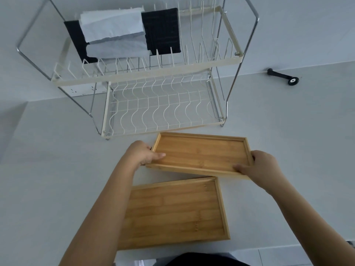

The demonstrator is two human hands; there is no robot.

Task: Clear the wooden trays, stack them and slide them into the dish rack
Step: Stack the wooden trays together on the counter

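You are looking down on a plain white tabletop [57, 169] that runs back to a white wall. At its far side stands a two-tier wire dish rack [163, 110], its feet on the surface. Near you, a wooden tray [172, 214] lies flat on the tabletop, its near edge close to the tabletop's near edge. Far right, well apart from the rack, a small black dumbbell-shaped object [283, 76] lies on the surface close to the wall.
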